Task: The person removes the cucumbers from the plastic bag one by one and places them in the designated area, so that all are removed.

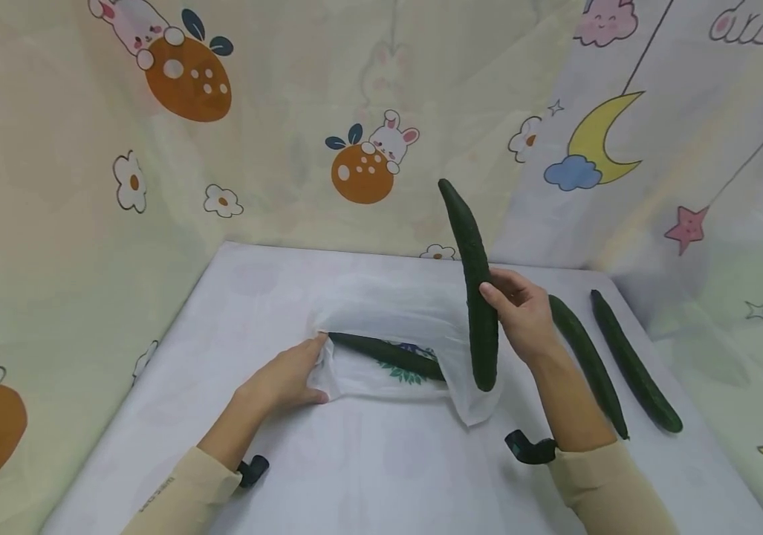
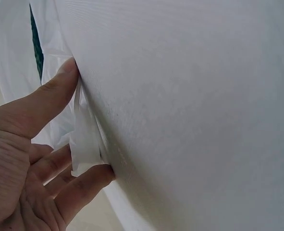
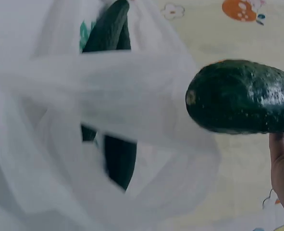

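My right hand (image 1: 521,312) grips a long dark green cucumber (image 1: 478,319), raised nearly upright above the right end of a white plastic bag (image 1: 381,305). In the right wrist view the blunt end of this cucumber (image 3: 233,96) points towards the bag. Through the bag's opening shows another cucumber (image 1: 381,353), lying lengthwise; the right wrist view suggests a second beside it. At the bag's left end, my left hand (image 1: 284,375) touches the plastic, thumb (image 2: 65,82) and fingers (image 2: 84,190) spread apart with a loose fold of bag between them.
Two more cucumbers, one partly behind my right forearm (image 1: 585,357) and one farther right (image 1: 631,360), lie on the white table (image 1: 381,468). Cartoon-printed cloth (image 1: 274,134) hangs behind and at both sides. Dark wrist devices (image 1: 530,448) sit at my cuffs.
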{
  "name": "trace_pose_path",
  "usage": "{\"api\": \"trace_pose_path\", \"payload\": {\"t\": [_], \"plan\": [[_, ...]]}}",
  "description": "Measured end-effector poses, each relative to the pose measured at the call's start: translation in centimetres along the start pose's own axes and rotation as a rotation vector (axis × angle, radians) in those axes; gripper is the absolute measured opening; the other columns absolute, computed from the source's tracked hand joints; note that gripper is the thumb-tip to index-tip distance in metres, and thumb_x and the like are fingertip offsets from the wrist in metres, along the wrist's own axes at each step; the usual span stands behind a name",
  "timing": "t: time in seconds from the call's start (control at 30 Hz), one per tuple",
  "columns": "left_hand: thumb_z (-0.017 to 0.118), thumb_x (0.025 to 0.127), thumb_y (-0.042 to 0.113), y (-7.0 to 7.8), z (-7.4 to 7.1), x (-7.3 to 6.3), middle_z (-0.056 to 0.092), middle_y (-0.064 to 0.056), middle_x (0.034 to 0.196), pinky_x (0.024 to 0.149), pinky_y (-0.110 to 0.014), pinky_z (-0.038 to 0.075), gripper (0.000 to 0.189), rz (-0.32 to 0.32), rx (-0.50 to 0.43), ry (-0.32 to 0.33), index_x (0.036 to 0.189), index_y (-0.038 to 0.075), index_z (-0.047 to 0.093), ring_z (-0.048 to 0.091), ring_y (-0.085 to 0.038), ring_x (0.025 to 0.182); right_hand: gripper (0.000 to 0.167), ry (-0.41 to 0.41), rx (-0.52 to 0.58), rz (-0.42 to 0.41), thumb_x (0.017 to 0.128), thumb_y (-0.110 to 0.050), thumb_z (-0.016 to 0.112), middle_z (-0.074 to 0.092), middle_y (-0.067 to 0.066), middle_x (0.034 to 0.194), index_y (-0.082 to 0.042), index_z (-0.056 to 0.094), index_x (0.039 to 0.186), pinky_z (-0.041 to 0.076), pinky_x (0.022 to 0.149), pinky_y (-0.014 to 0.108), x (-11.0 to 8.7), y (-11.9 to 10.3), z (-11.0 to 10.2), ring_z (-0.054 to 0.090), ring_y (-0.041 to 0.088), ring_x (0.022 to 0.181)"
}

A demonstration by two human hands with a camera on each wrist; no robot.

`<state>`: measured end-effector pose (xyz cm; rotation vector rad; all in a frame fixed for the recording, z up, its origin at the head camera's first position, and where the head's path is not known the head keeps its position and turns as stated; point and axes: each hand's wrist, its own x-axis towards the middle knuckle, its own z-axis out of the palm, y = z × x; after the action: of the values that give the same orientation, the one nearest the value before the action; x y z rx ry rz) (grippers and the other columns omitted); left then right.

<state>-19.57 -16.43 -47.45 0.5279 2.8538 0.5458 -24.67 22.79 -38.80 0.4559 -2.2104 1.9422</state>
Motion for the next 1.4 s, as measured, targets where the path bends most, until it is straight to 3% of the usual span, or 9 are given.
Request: {"api": "trace_pose_path", "payload": {"t": [0.23,0.47,0.67,0.77,0.9,1.07,1.27,1.4], "plan": [[0.089,0.080,0.035,0.1,-0.1,0.2,0.040,-0.022,0.160,0.118,-0.050,0.037,0.110,-0.008,0.010,-0.001,0.161,-0.003,0.024,0.043,-0.037,0.145,0.043,0.085,-0.164,0.114,0.099,-0.033,0.071,0.069,-0.002,0.115,-0.008,0.066,0.133,0.057,0.082,0.020,-0.7,1.6,-3.3,0.067,0.013,0.103],[0.090,0.080,0.036,0.0,-0.2,0.4,0.040,-0.022,0.160,0.118,-0.050,0.038,0.111,-0.021,0.006,0.001,0.161,-0.003,0.024,0.044,-0.037,0.145,0.045,0.133,-0.141,0.193,0.097,-0.028,0.074,0.069,-0.006,0.111,-0.005,0.064,0.134,0.056,0.081,0.016,-1.5,3.5,-6.6,0.067,0.009,0.098],[0.090,0.080,0.037,0.0,-0.3,0.3,0.040,-0.021,0.160,0.118,-0.051,0.038,0.112,-0.055,0.002,-0.015,0.161,-0.001,0.024,0.043,-0.037,0.145,0.059,0.171,-0.285,0.275,0.097,-0.037,0.072,0.062,-0.013,0.118,-0.004,0.057,0.143,0.049,0.083,0.009,-2.2,4.6,-8.8,0.059,0.004,0.105],[0.090,0.080,0.037,-0.1,-0.2,0.2,0.041,-0.022,0.160,0.118,-0.051,0.038,0.112,-0.054,0.003,-0.012,0.161,-0.001,0.024,0.044,-0.037,0.145,0.066,0.177,-0.369,0.319,0.096,-0.044,0.071,0.059,-0.008,0.124,-0.004,0.054,0.146,0.047,0.083,0.008,-2.4,5.1,-9.6,0.056,0.003,0.107],[0.089,0.080,0.037,-0.2,-0.2,0.3,0.041,-0.022,0.159,0.117,-0.051,0.038,0.111,-0.042,0.007,-0.013,0.161,-0.002,0.024,0.044,-0.038,0.145,0.072,0.163,-0.459,0.355,0.095,-0.049,0.070,0.056,0.008,0.135,-0.002,0.052,0.147,0.046,0.081,0.009,-2.8,5.8,-10.4,0.053,0.008,0.110],[0.089,0.080,0.037,-0.2,-0.2,0.3,0.040,-0.022,0.160,0.117,-0.052,0.038,0.111,-0.042,0.010,-0.020,0.161,-0.002,0.024,0.043,-0.038,0.145,0.078,0.144,-0.552,0.400,0.094,-0.056,0.069,0.054,0.018,0.143,-0.004,0.050,0.149,0.047,0.085,0.022,-3.1,6.7,-11.5,0.053,0.024,0.121],[0.090,0.080,0.036,-0.2,-0.2,0.3,0.040,-0.022,0.160,0.118,-0.050,0.038,0.112,-0.030,-0.001,-0.022,0.161,-0.003,0.023,0.044,-0.038,0.145,0.084,0.122,-0.648,0.434,0.094,-0.058,0.066,0.054,0.030,0.141,0.003,0.048,0.148,0.049,0.096,0.056,-3.3,7.9,-12.4,0.053,0.045,0.125],[0.089,0.080,0.037,-0.2,0.0,0.4,0.040,-0.022,0.160,0.118,-0.050,0.037,0.112,-0.012,0.008,-0.020,0.161,-0.003,0.023,0.043,-0.037,0.145,0.084,0.113,-0.722,0.446,0.095,-0.060,0.064,0.055,0.034,0.139,0.007,0.050,0.145,0.045,0.100,0.064,-3.3,8.5,-12.8,0.051,0.051,0.127]]}}
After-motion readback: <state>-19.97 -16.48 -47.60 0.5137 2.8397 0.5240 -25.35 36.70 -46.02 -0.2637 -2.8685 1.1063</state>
